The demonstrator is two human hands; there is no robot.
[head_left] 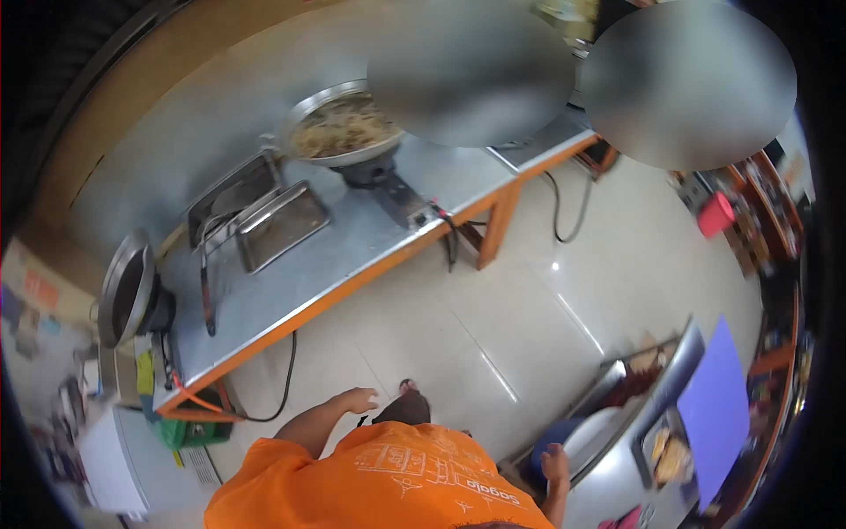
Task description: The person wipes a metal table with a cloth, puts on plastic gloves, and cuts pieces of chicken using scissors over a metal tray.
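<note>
Below me, my left hand (357, 400) hangs in the air over the tiled floor, its fingers apart and nothing in it. On the other side of my orange shirt (414, 476), my right hand (555, 462) is loosely open beside the metal table (592, 494) and a round metal bowl (592, 438); I see nothing held in it. A tray with fried food (671, 458) lies on that table.
A long metal-topped table (308, 280) with an orange frame holds a large pan of food (344, 132) on a burner, metal trays (284, 225), tongs (207, 286) and another pan (129, 289). Blurred shapes cover its far end. A cable hangs beneath.
</note>
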